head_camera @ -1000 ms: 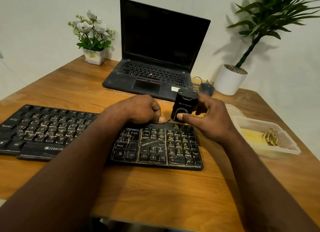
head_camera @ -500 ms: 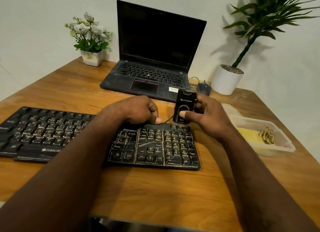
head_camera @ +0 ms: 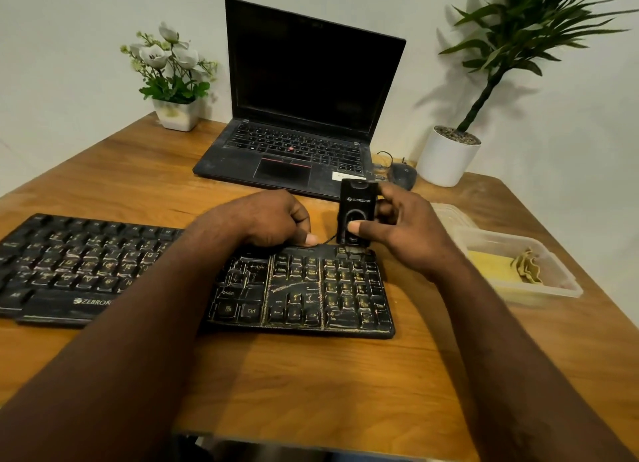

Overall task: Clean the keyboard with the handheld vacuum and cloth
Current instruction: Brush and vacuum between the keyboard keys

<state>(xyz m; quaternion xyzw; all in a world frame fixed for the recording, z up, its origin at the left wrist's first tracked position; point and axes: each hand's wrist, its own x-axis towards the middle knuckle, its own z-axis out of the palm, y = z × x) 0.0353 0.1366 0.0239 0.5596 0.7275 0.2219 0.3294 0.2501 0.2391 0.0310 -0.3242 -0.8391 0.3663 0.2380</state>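
A dusty black keyboard [head_camera: 304,295] lies across the wooden desk, its middle hidden under my left forearm. My right hand [head_camera: 404,233] grips a small black handheld vacuum [head_camera: 356,212] upright, thumb on its front, with its lower end at the keyboard's far right corner. My left hand [head_camera: 273,219] rests curled on the keyboard's far edge, thumb pressing the rim beside the thin black cable. A yellow cloth [head_camera: 491,261] lies in a clear plastic tub [head_camera: 539,288] to the right.
A black open laptop [head_camera: 297,143] sits behind the keyboard, with a black mouse [head_camera: 403,174] beside it. A white flower pot [head_camera: 176,114] stands at back left, a white potted plant [head_camera: 447,159] at back right. The desk's front edge runs just below my forearms.
My right hand has tipped the vacuum more upright and held it at the keyboard's far right corner. My left hand stays on the far edge. My view has shifted slightly.
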